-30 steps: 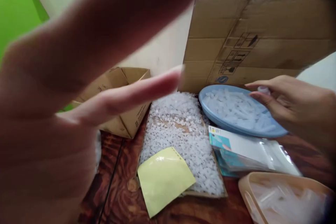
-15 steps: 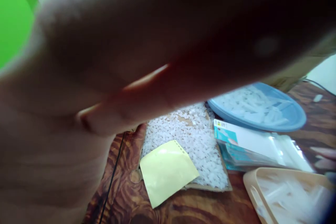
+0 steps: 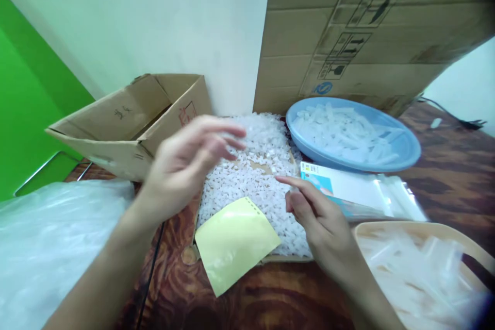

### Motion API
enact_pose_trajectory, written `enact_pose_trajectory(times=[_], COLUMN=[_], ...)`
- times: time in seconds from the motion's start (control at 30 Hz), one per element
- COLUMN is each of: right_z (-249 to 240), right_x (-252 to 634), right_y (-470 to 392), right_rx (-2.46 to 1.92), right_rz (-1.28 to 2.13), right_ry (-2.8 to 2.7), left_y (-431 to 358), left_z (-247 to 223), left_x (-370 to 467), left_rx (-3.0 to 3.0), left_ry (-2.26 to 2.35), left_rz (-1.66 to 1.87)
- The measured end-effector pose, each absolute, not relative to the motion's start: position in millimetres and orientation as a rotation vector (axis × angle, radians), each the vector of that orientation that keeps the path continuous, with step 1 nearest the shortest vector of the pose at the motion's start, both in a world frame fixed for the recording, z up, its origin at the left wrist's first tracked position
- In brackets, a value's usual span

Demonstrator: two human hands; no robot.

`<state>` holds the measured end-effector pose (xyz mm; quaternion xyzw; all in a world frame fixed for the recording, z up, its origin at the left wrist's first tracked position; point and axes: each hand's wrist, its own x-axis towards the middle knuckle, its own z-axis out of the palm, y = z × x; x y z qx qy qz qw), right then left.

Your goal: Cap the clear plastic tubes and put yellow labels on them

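My left hand [image 3: 189,162] is raised over the left edge of a cardboard tray of small white plastic pieces [image 3: 247,185]. Its fingers reach to the right, loosely bent and apart, with nothing visible in them; they are slightly blurred. Over the tray's right side is my right hand [image 3: 320,216], index finger stretched out and the other fingers curled below it. I see nothing held there. A yellow sheet [image 3: 235,242] with small holes along one edge lies across the tray's front left corner, between my forearms.
An open cardboard box [image 3: 124,154] stands at the back left, beside a translucent plastic bag [image 3: 62,247]. A blue basin [image 3: 348,165] and a beige bin [image 3: 410,229] hold clear plastic pieces. Clear packets [image 3: 359,191] lie between them. A large carton [image 3: 332,31] rises behind.
My left hand and arm have drawn back from right in front of the camera to above the tray. My right hand has come in from the right edge to the tray.
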<state>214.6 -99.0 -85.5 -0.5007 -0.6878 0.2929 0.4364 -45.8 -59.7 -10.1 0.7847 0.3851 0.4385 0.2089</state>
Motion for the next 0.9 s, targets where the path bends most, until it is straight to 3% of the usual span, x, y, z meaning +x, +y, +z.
enact_pose_trajectory(times=[0.17,0.27,0.6,0.9], right_z=[-110.6,-127.1,-152.5,-147.5], right_x=[213.4,214.8,204.9,203.0], right_y=[-82.1,-84.9,-98.5,-98.0], right_rx=[-1.281,-1.290,-1.259,-0.984], right_rz=[0.668,0.650,0.595,0.630], right_ry=[-1.873,-1.951,-1.927,-1.899], left_y=[-15.6,-12.0,-26.6,-71.4], left_z=[-104.6,-138.4,-151.9,-134.6], left_x=[-39.8,-43.6,-45.5,-41.9], left_rx=[2.503,2.473,2.460,2.367], left_ry=[1.256,1.285,1.412,1.240], left_rz=[0.571,0.480,0.610,1.060])
